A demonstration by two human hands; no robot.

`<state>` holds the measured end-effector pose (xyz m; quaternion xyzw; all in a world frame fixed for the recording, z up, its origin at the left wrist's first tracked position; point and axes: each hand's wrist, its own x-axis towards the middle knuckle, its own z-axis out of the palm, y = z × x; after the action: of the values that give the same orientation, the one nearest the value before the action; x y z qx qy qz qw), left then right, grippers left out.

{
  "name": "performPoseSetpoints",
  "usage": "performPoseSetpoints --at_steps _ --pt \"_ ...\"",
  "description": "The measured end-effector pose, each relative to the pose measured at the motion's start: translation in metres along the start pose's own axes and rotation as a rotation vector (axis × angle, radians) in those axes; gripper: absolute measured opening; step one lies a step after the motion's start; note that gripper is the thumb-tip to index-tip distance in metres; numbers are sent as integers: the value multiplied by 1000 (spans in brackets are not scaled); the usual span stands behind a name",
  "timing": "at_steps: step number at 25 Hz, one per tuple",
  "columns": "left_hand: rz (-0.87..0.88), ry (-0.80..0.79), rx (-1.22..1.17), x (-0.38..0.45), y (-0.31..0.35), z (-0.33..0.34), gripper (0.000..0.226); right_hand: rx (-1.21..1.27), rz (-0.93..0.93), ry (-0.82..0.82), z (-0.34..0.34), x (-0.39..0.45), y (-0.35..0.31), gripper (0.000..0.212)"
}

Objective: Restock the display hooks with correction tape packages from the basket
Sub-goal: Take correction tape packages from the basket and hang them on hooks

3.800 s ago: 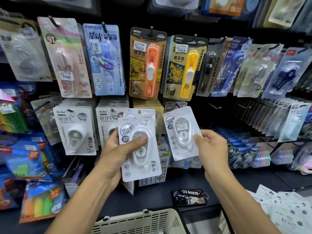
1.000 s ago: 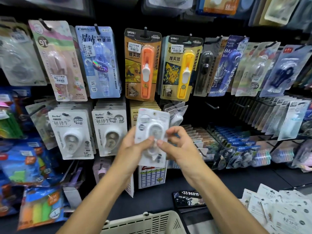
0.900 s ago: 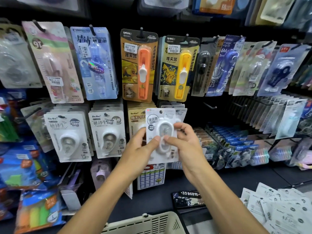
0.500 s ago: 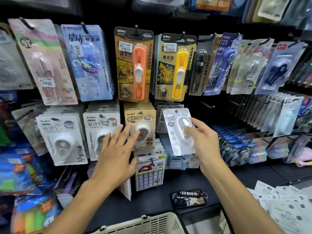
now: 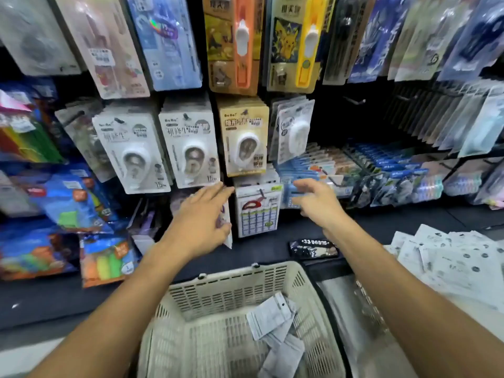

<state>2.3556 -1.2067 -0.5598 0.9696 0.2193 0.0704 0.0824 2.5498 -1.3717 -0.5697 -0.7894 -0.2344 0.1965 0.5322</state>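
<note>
Cream slotted plastic basket (image 5: 231, 293) is sitting right below me, between my forearms, open top up so I can drop straight in. A few white carded correction tape packages (image 5: 270, 317) are lying loose and face-down toward its right side, overlapping, so I'm judging the top one lifts out cleanly. Basket walls are the only edge to clear there.

Both hands are empty right now. Left hand (image 5: 201, 216) is hovering flat, fingers straight and loose, holding nothing, just under the bottom edges of the hanging cards. Right hand (image 5: 316, 200) is likewise relaxed, fingers slightly bent, gripping nothing, out in front of the blue packs.

Black counter ledge (image 5: 261, 252) is running between basket and display; a small dark rectangular tag with white digits (image 5: 313, 248) is lying on it, and a spread of white printed cards (image 5: 450, 263) is sitting to the right. Some bare room on the ledge.

Further back, the middle row of hooks: two stacks of white carded tape dispensers (image 5: 188, 148), a tan kraft carded one (image 5: 244, 137), then the white oval-dispenser cards (image 5: 293, 129) hanging tilted on their peg. That last stack looks like the match for the basket stock, judging by the card. The peg to its right (image 5: 354, 100) is bare, with dark open space behind it, so approach from the right is free. Above, the orange (image 5: 240, 45) and yellow (image 5: 300, 42) cutter cards are hanging low, limiting lift height.
</note>
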Motion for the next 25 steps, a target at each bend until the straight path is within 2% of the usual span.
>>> performPoseSetpoints --at_steps 2,5,7,8,9,11,14,16,19,22,25 --pt "9 -184 -9 -26 -2 21 80 -177 7 -162 18 -31 30 24" --pt "23 -378 -45 -60 7 55 78 -654 -51 -487 48 -73 93 28" --pt "29 -442 -83 -76 15 81 76 -761 117 -676 60 -93 138 32" --pt "24 -489 -105 -83 16 98 76 -723 243 -703 63 -100 160 32" --pt "15 -549 -122 -89 17 115 75 -672 364 -677 65 -104 183 33" --pt "-28 -656 -144 -97 14 155 73 -541 550 -519 72 -109 225 39" --pt "-180 -725 -243 -92 9 213 68 -223 742 -106 91 -102 283 53" --pt "-273 -728 -296 -86 12 245 62 -3 876 66 102 -89 304 69" --pt "-346 -733 -343 -71 14 291 57 223 999 152 119 -57 335 76" --pt "-392 -728 -372 -56 13 320 57 245 1023 204 135 -39 354 80" --pt "-431 -711 -419 -43 12 336 57 241 1018 365 134 -32 360 63"
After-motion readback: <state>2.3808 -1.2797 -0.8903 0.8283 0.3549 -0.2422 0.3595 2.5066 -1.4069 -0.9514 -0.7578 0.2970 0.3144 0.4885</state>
